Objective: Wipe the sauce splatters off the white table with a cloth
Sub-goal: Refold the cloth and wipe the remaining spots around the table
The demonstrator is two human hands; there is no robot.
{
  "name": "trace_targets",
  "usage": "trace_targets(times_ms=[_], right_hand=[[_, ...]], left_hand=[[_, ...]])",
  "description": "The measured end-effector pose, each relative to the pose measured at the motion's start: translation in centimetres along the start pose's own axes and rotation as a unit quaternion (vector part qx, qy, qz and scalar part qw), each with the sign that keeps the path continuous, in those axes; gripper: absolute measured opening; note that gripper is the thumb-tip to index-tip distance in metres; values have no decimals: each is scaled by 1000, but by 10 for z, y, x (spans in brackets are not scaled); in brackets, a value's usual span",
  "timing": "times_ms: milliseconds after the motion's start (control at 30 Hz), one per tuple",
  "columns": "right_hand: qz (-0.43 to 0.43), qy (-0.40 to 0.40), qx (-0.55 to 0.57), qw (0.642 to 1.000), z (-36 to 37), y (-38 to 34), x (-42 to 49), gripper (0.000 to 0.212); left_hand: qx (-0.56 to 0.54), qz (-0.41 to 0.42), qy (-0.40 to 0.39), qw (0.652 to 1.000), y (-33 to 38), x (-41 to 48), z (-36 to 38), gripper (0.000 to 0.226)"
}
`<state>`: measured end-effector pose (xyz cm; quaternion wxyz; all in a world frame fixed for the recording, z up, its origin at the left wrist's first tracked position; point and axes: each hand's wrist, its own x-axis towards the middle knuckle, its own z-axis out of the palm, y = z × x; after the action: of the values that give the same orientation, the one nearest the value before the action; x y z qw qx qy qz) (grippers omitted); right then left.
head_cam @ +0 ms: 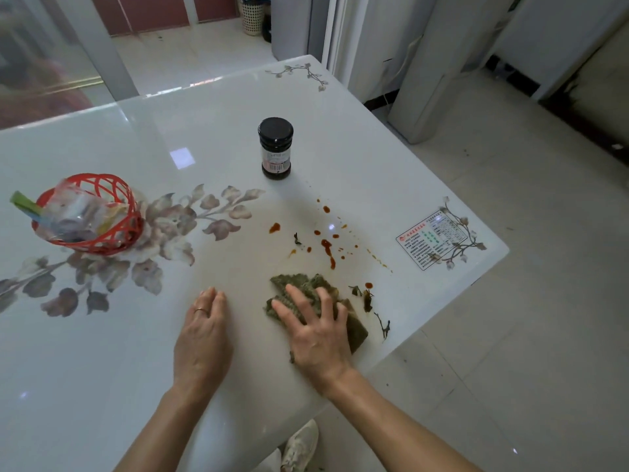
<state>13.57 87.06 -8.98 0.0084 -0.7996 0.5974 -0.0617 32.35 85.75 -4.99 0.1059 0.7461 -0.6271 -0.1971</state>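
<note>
Cloth (299, 281): olive-green, bunched, lying on white table (170, 131) near front edge, under right hand (315, 332). Fingers spread straight, pressing down, not clenched.

Sauce splatters (326, 245): red-orange drops at 12 o'clock from cloth, apart from it, looking unwiped. One more drop plus leafy scraps (367, 298) at 3 o'clock, just beside cloth.

Left hand (203, 338): at 9 o'clock, flat on tabletop, fingers straight, holding nothing.

Dark jar (275, 148) farther out at 12; red basket (92, 216) at 10.

Judgement: wiping barely begun, nearly all splatter left.
</note>
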Motion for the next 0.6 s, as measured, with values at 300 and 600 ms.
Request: trace_targets(times_ms=[300,600], right_hand=[[48,3,-7,999,6,-2,54,58],[17,-33,-15,999,6,-16,91,62]], left_hand=[[68,37,2,997,-3,11,-11,50],[92,38,12,995,-1,24,-23,29]])
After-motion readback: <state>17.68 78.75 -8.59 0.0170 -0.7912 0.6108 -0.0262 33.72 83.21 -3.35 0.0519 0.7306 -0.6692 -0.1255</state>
